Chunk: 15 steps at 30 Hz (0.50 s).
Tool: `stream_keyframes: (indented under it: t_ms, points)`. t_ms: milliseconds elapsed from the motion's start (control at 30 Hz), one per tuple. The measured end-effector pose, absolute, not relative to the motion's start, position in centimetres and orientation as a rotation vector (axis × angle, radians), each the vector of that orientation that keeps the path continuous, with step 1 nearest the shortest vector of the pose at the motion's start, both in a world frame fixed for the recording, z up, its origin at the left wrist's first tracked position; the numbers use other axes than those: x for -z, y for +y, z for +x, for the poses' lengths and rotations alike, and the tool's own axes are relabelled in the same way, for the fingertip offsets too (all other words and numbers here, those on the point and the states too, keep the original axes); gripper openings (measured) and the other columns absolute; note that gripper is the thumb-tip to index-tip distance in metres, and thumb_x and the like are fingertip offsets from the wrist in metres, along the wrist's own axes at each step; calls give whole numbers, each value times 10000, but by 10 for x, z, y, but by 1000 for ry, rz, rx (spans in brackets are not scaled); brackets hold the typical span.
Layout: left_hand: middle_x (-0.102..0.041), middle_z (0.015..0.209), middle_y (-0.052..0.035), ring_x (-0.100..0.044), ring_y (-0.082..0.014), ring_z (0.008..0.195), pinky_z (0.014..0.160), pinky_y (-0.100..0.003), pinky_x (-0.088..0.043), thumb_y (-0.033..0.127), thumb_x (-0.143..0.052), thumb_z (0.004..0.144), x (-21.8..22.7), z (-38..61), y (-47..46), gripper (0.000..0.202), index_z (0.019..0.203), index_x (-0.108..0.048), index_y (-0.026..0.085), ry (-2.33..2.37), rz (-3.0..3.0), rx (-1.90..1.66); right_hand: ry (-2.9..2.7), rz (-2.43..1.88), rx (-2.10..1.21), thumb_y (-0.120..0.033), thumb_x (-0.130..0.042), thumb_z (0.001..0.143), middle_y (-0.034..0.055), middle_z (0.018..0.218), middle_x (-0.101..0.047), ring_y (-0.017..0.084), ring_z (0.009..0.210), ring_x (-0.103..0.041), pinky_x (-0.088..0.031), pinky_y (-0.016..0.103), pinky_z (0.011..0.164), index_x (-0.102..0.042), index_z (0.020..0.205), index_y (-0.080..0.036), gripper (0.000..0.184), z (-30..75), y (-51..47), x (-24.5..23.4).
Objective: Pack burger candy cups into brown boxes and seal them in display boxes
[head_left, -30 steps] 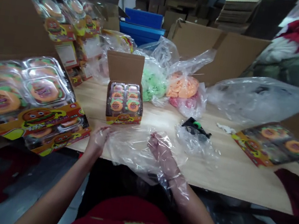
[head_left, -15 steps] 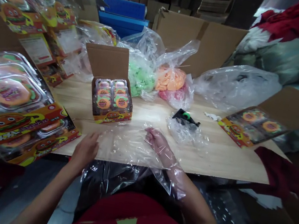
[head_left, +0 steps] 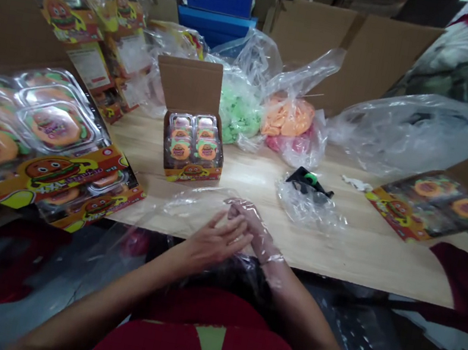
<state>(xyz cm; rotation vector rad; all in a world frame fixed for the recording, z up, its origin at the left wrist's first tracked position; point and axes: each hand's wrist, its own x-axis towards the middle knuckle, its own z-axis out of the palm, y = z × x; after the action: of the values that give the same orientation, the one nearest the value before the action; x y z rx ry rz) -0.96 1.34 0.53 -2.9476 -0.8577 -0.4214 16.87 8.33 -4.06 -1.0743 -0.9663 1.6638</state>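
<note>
My right hand [head_left: 249, 217] and forearm are inside a clear plastic bag [head_left: 197, 202] at the table's front edge. Its fingers are drawn together, partly covered by my other hand, and what they hold, if anything, is hidden. Across them lies my left hand [head_left: 220, 242], fingers outstretched and slightly apart, against the film. Just beyond stands an open cardboard display box [head_left: 193, 173] of burger-printed clear packs [head_left: 180, 149], its lid raised. To the right, a black piece with a green disc [head_left: 310, 179] sits on crumpled clear plastic [head_left: 312, 208].
Stacked burger display boxes [head_left: 58, 168] crowd the left side. Bags of green pieces [head_left: 238, 115] and orange pieces [head_left: 289, 117] stand at the back. An open display box [head_left: 403, 214] lies at the right of the wooden table [head_left: 366, 246], before a large carton [head_left: 373, 55].
My left hand has moved right, from the bag's left side onto my right hand, and its fingers have spread. My right hand stays inside the bag. The camera view has shifted.
</note>
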Motion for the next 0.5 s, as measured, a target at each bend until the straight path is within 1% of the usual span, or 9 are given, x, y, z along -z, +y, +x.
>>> stream_keyframes:
  t_ms: [67, 133, 200, 233, 267, 333, 400, 433, 500]
  points:
    - [-679, 1175, -105, -571, -258, 1186, 1214, -516, -140, 174, -471, 952, -1, 5, 14, 373, 1316, -549, 203, -828, -3057, 108, -897, -1026, -1673, -475, -780, 689, -26, 614, -549, 127, 594, -512, -443, 264, 590, -723, 818, -200, 309, 165, 89, 46]
    - [-702, 952, -90, -628, -271, 994, 1202, -567, -153, 330, -617, 893, 8, 8, 13, 315, 1163, -623, 169, -933, -3078, -97, -754, -1021, -1616, -485, -788, 653, -42, 586, -520, 111, 558, -468, -422, 251, 558, -693, 791, -202, 329, 164, 95, 51]
    - [-693, 940, -106, -625, -297, 953, 1180, -618, -171, 486, -726, 781, 23, 7, 7, 460, 1085, -642, 151, -1024, -3084, -188, -658, -1044, -1548, -474, -793, 621, -56, 551, -479, 107, 532, -432, -397, 244, 523, -646, 737, -213, 321, 161, 100, 57]
    - [-690, 988, -122, -619, -307, 978, 1171, -630, -178, 494, -725, 776, 31, 7, 4, 475, 1087, -641, 145, -1049, -3083, -177, -650, -1047, -1531, -471, -788, 624, -58, 543, -471, 108, 526, -425, -391, 244, 516, -629, 721, -218, 314, 157, 101, 59]
    - [-685, 1041, -136, -612, -309, 1012, 1165, -630, -189, 451, -695, 814, 38, 8, 1, 423, 1098, -641, 142, -1067, -3082, -150, -663, -1044, -1530, -470, -782, 632, -57, 538, -471, 108, 522, -424, -390, 246, 514, -618, 707, -220, 309, 151, 103, 61]
    - [-683, 1093, -148, -607, -291, 1048, 1146, -599, -240, 266, -581, 902, 47, 7, -4, 227, 1082, -651, 146, -1137, -3087, -104, -708, -1020, -1564, -482, -768, 657, -46, 543, -494, 112, 521, -444, -399, 255, 522, -615, 693, -215, 310, 135, 109, 63]
    - [-704, 1037, -124, -623, -256, 996, 1089, -536, -327, 145, -492, 922, 47, -3, -8, 187, 995, -663, 160, -1303, -3129, -52, -842, -1022, -1556, -522, -702, 735, -18, 601, -561, 126, 554, -505, -429, 263, 548, -644, 744, -207, 320, 120, 123, 64]
    - [-709, 979, -103, -627, -238, 942, 1035, -491, -378, 149, -481, 925, 43, -13, -11, 178, 942, -657, 167, -1412, -3174, 9, -947, -1069, -1500, -537, -639, 793, -1, 649, -600, 137, 585, -543, -447, 266, 566, -655, 786, -204, 333, 114, 135, 63]
    - [-675, 816, -47, -601, -190, 792, 853, -362, -450, 251, -470, 943, 32, -41, -18, 207, 810, -610, 179, -1692, -3261, 276, -1147, -1212, -1313, -509, -513, 888, 32, 783, -665, 153, 683, -607, -479, 267, 619, -658, 875, -199, 342, 107, 167, 60]
